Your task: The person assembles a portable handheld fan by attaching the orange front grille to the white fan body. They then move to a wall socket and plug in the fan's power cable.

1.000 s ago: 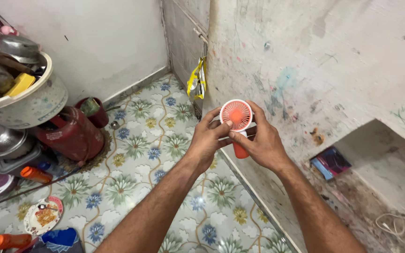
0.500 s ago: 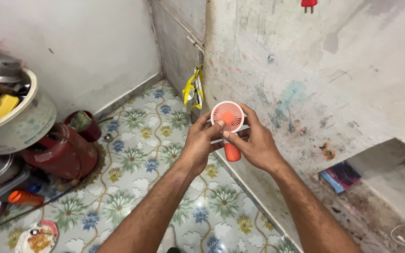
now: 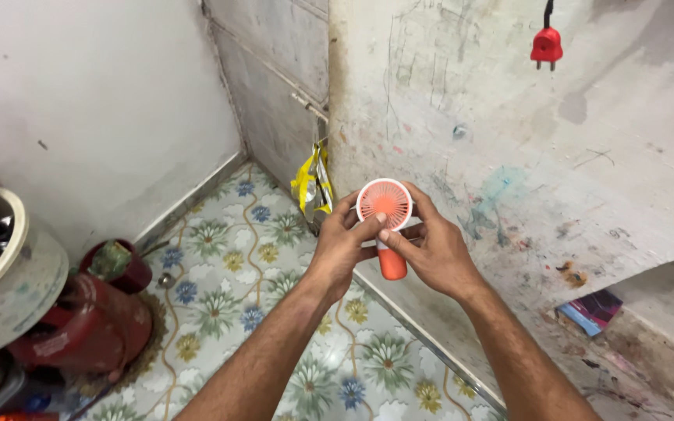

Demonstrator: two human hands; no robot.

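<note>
Holding orange mini fan [image 3: 384, 206] w/ left hand [image 3: 342, 245] & right hand [image 3: 431, 249]

Floral-patterned floor tiles [image 3: 220, 273] run into a corner between a plain white wall [image 3: 95, 101] and a grey panelled wall [image 3: 274, 70]. At right, a scuffed, paint-stained plaster wall [image 3: 470, 117] juts forward, with a red plug [image 3: 547, 44] hanging near its top and a recessed niche [image 3: 649, 312] low down.
</note>
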